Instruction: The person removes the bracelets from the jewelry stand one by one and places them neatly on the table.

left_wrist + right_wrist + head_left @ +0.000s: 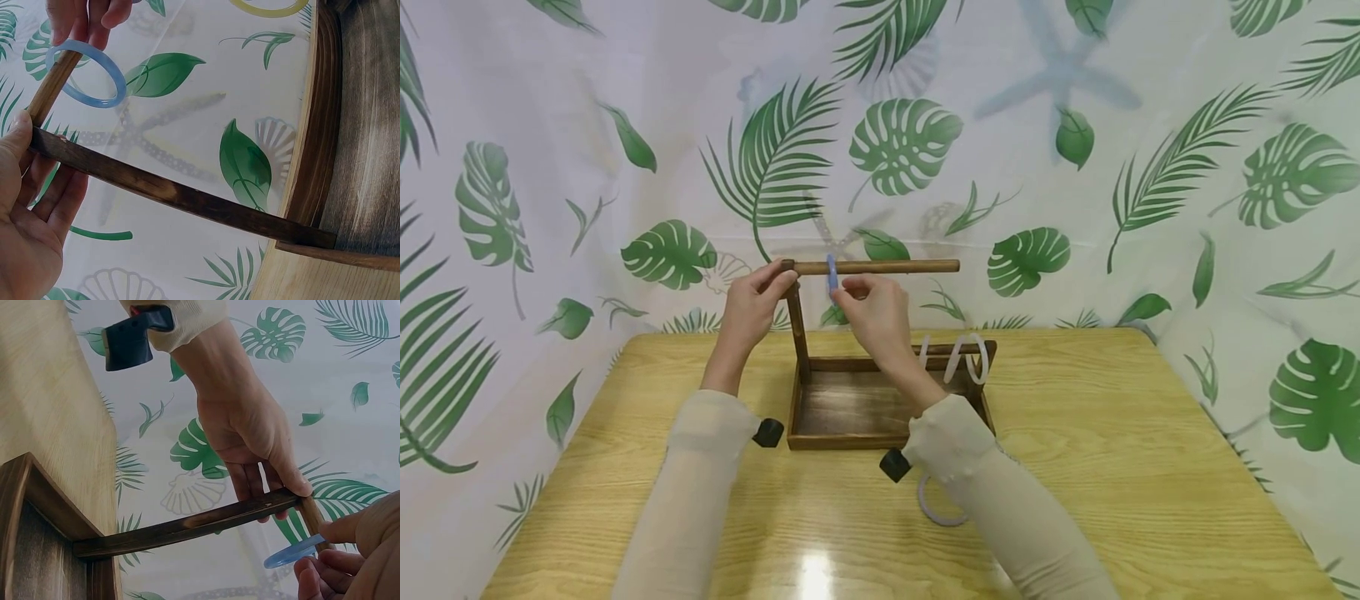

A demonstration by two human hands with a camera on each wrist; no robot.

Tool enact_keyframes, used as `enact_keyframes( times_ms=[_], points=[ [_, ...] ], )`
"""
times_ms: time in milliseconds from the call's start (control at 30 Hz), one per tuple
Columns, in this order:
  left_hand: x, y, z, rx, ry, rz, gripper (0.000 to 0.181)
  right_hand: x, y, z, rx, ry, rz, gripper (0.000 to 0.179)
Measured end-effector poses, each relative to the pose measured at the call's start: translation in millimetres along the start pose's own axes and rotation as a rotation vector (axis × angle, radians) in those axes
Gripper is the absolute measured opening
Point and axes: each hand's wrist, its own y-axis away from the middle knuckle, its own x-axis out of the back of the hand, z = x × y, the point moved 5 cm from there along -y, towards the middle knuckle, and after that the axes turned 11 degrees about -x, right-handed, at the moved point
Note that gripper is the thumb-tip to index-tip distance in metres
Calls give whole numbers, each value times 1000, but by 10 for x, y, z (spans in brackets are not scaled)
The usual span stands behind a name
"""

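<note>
A wooden jewelry stand has an upright post, a long upper rod and a tray base. My left hand grips the corner where post and rod meet, thumb on the near side. A blue bangle is around the upper rod, near that corner. Its lower part is pinched between the thumb and fingers of my right hand. The left wrist view shows the same blue bangle tilted about the rod, below the right fingertips.
Whitish bangles hang on a lower rod at the tray's right end, partly behind the right arm. A pale lilac bangle lies on the wooden table. Part of a yellow bangle shows in the left wrist view. Leaf-patterned cloth hangs behind.
</note>
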Motion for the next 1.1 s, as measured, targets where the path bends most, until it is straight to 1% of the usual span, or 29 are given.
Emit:
enact_keyframes(
  times_ms=[267,467,667,1100],
  points=[
    [4,-17,2,-8,-24,-2,52,-26,-38,-26,-8,9,9,28],
    [1,-15,2,-14,-33,-4,52,-55,-70,-48,5,9,16,24],
    [-7,-3,1,-6,-24,-8,54,-80,-91,-35,-16,21,16,22],
    [-4,0,1,-1,-13,1,51,-45,-96,25,-39,-35,30,20]
  ],
)
